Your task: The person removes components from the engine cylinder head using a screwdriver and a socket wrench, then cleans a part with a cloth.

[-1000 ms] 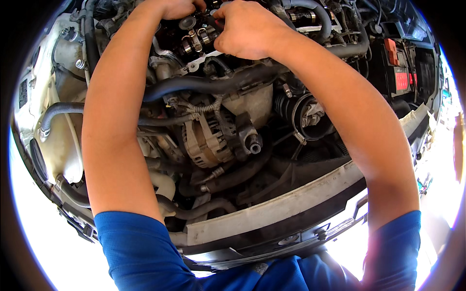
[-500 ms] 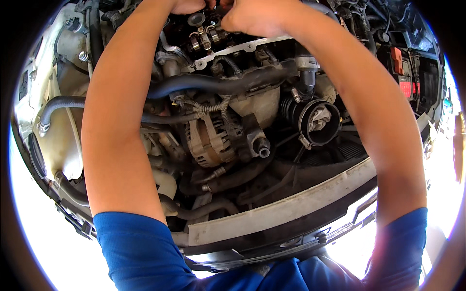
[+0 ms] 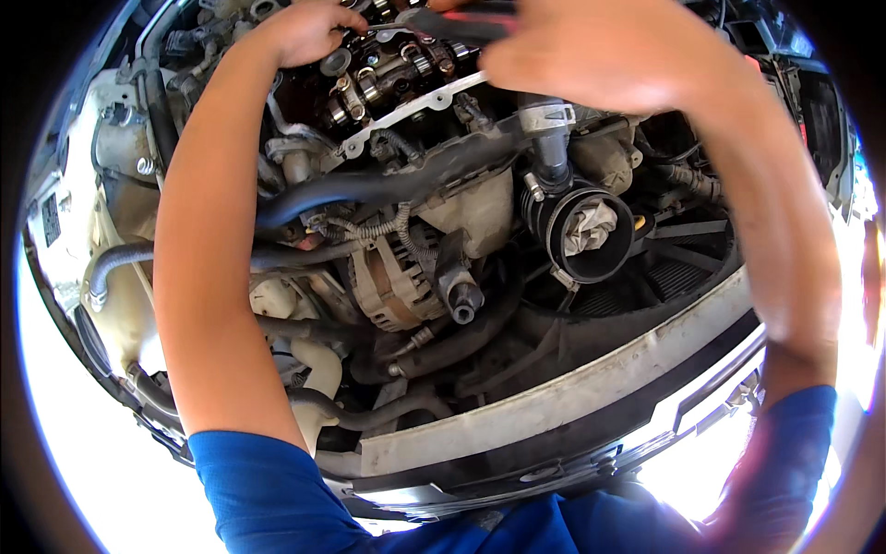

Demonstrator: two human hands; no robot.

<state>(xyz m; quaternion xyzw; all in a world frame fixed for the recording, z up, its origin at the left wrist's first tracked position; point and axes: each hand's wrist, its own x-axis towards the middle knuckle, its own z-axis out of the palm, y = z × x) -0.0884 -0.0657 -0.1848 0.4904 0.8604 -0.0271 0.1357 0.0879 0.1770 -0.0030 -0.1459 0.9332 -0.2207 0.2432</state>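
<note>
At the top of the head view, my left hand (image 3: pixel 317 33) reaches over the open engine top (image 3: pixel 406 76), where oily camshafts and metal caps show inside. Its fingers are curled at a thin metal piece by the far edge; what they hold is too small to make out. My right hand (image 3: pixel 581 57), smeared by motion, is closed on a black-and-red tool (image 3: pixel 466 28) that lies level over the upper part of the engine. A pale metal flange (image 3: pixel 425 103) runs along the near side of the opening, just left of and below my right hand.
Thick black hoses (image 3: pixel 351 189), an alternator (image 3: pixel 388 277) and an open intake duct (image 3: pixel 558 226) stuffed with crumpled whitish material (image 3: pixel 591 222) fill the middle. A pale reservoir (image 3: pixel 125 231) stands at left. The front cross-member (image 3: pixel 554 374) runs across the bottom, before my body.
My right hand and forearm have swung to the right, bringing more of the black-and-red tool into sight. My left hand sits slightly lower and further left. The view has shifted a little.
</note>
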